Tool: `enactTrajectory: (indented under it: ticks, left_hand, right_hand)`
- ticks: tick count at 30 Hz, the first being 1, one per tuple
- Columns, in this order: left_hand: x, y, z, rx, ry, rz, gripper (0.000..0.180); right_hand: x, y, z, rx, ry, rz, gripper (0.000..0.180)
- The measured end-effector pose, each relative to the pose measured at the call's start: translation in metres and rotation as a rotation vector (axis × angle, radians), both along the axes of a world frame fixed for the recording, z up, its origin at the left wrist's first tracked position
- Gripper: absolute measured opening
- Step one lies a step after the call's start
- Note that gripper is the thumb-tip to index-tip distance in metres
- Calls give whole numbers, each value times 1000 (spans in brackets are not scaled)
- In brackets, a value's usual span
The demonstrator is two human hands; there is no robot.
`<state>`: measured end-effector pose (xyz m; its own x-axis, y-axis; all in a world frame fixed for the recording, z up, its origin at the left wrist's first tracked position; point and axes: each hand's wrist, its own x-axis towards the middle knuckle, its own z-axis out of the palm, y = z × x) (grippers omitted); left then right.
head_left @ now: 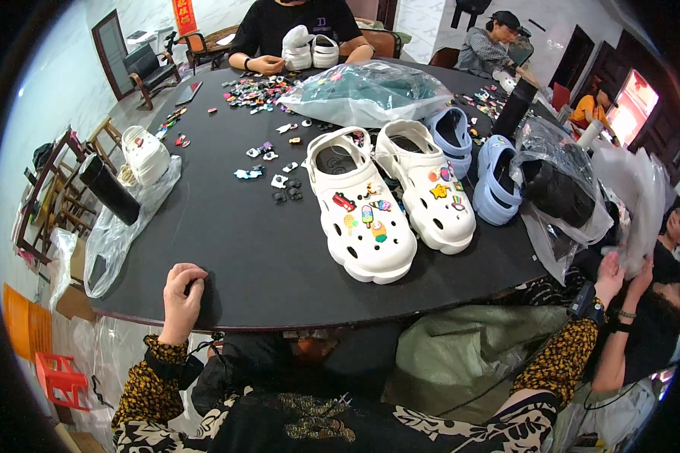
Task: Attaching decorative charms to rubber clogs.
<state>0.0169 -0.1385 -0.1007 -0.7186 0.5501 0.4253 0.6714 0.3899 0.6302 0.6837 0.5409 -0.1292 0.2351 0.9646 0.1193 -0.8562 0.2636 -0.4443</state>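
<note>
My left hand (pixel 183 302) rests at the near edge of the dark table (pixel 242 264), fingers curled with nothing in them. At the far right, my right hand (pixel 609 281) is raised with its fingers at the lower end of a clear plastic bag (pixel 642 200); the grip is small in view. Close by is another person's hand (pixel 641 281). Between my hands stand two white clogs, the left clog (pixel 385 260) and the right clog (pixel 449 230), toes toward me. Colorful charms (pixel 367 217) dot their uppers.
Light blue clogs (pixel 497 200) stand beside a bagged dark item (pixel 555 192). Behind lies a large plastic bag (pixel 366 90). Loose charms (pixel 261 94) are scattered around. A black bottle (pixel 109 189) and white clog (pixel 145 156) sit at left. Across, a person (pixel 302 30) has white clogs.
</note>
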Motion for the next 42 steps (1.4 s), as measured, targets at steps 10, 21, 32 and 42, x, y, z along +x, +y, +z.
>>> enactTrajectory:
  ticks: [10, 21, 32, 42]
  left_hand:
    - [-8, -1, -8, 43, 2, -56, 8]
    - [11, 9, 53, 114, -232, -239, 17]
    - [21, -18, 140, 222, -245, -529, 24]
    - [3, -26, 176, 424, -37, -968, 14]
  right_hand:
    - [-65, -25, 96, 73, 185, 132, 18]
    - [-335, -277, 203, 635, -533, 244, 19]
    - [-455, -361, 212, 1214, -1485, 189, 13]
    - [-543, -326, 219, 1275, -1777, -24, 21]
